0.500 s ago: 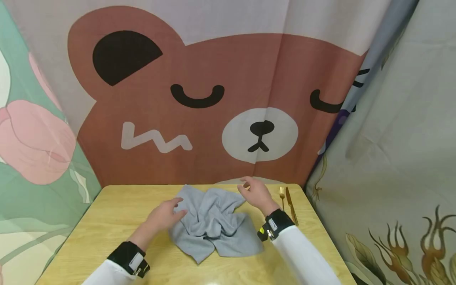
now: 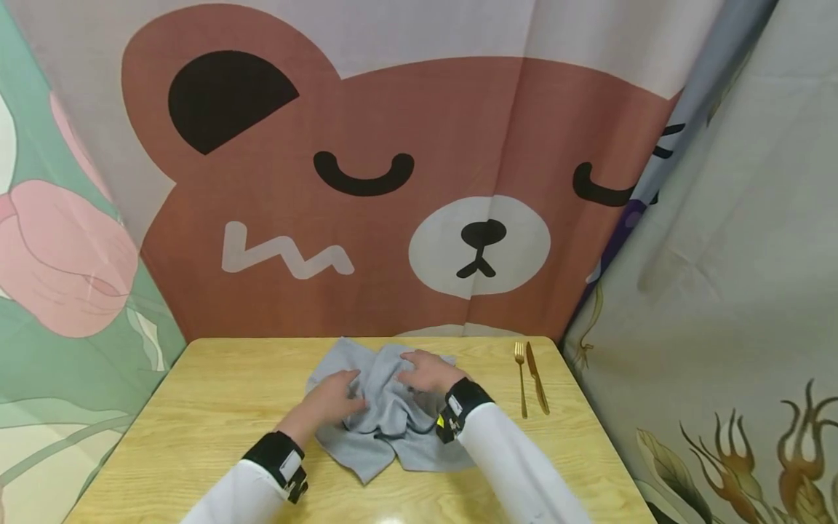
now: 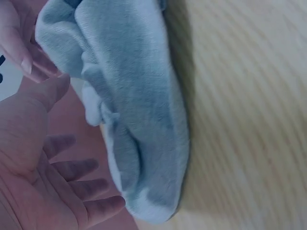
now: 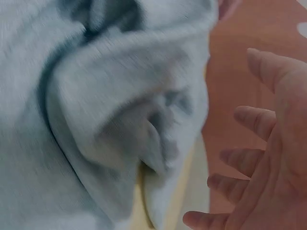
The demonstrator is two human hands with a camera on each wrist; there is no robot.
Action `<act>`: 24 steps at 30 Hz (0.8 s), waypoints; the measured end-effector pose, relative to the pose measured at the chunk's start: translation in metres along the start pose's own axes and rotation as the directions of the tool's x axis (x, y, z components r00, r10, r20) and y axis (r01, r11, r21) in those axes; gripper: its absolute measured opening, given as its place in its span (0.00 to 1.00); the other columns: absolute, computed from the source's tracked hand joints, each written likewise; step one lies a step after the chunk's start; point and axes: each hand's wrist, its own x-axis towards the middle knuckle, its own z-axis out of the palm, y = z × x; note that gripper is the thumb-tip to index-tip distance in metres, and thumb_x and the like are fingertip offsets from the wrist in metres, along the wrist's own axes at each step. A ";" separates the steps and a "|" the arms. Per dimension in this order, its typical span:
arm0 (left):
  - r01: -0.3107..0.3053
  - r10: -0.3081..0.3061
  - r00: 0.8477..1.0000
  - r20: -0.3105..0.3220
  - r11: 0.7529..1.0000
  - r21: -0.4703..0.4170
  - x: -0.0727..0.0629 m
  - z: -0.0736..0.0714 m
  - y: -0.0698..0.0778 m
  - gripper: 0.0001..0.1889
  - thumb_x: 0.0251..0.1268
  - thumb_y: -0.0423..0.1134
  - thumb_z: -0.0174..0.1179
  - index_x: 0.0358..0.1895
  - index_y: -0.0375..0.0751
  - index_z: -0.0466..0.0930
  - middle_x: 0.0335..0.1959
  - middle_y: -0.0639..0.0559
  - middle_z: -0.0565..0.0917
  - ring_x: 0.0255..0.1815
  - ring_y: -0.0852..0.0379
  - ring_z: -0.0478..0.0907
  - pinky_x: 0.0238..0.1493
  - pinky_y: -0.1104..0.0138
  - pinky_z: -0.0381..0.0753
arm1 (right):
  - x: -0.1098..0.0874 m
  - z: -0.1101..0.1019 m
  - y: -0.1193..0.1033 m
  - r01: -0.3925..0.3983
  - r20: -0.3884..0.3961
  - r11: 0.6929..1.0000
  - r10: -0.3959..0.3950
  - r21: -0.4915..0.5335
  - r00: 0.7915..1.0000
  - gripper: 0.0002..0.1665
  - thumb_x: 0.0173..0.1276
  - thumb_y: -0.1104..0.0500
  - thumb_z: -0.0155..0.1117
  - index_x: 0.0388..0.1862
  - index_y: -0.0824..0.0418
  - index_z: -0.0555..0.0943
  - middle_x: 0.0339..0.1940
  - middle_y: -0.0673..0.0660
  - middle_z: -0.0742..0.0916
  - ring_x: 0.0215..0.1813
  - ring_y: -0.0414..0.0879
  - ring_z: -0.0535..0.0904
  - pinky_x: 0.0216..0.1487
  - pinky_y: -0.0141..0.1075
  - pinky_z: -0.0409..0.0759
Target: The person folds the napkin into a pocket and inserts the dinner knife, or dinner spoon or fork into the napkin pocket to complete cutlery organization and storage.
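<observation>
A crumpled grey-blue cloth (image 2: 386, 418) lies on the wooden table, its folds bunched up in the middle. Over its left part hovers my left hand (image 2: 327, 397), fingers spread and thumb apart. In the left wrist view the left hand (image 3: 43, 163) has an open palm beside the cloth (image 3: 139, 96), holding nothing. My right hand (image 2: 432, 372) is over the upper right part of the cloth. From the right wrist view, the right hand (image 4: 273, 158) shows separated, slightly bent fingers alongside the raised folds, with nothing in its grasp.
A gold fork (image 2: 521, 375) and a gold knife (image 2: 538, 378) lie side by side at the right of the wooden table (image 2: 222, 407). Behind it hangs a curtain with a brown bear print (image 2: 262, 196). Patterned curtains flank both sides.
Both hands have moved inward over the cloth, the right one leftward from beyond its upper right corner, the left one to the right. The cloth lies nearly the same.
</observation>
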 end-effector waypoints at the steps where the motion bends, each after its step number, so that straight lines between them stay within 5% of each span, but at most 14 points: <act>1: -0.001 0.001 1.000 0.005 1.000 0.001 0.001 0.002 0.000 0.39 0.63 0.50 0.71 0.72 0.32 0.71 0.67 0.36 0.79 0.70 0.36 0.75 0.70 0.46 0.74 | 0.001 0.004 -0.001 0.000 0.007 1.000 0.000 -0.011 1.000 0.39 0.77 0.37 0.55 0.80 0.55 0.66 0.79 0.60 0.72 0.82 0.57 0.63 0.79 0.55 0.64; 10: 0.062 -0.062 0.995 0.083 0.998 0.013 0.004 0.013 0.000 0.46 0.53 0.54 0.77 0.73 0.37 0.71 0.73 0.29 0.71 0.74 0.30 0.68 0.71 0.41 0.70 | 0.011 0.029 -0.009 -0.057 0.029 0.993 0.060 -0.100 0.998 0.44 0.69 0.34 0.63 0.79 0.49 0.68 0.82 0.61 0.68 0.83 0.63 0.59 0.79 0.60 0.62; 24: 0.157 -0.162 0.977 0.142 0.987 0.043 0.006 0.025 -0.009 0.48 0.53 0.60 0.75 0.73 0.35 0.71 0.76 0.28 0.66 0.78 0.25 0.60 0.73 0.36 0.66 | 0.022 0.053 0.000 -0.130 0.061 0.980 0.141 -0.152 0.988 0.44 0.70 0.31 0.58 0.81 0.42 0.64 0.82 0.59 0.68 0.83 0.60 0.61 0.79 0.55 0.64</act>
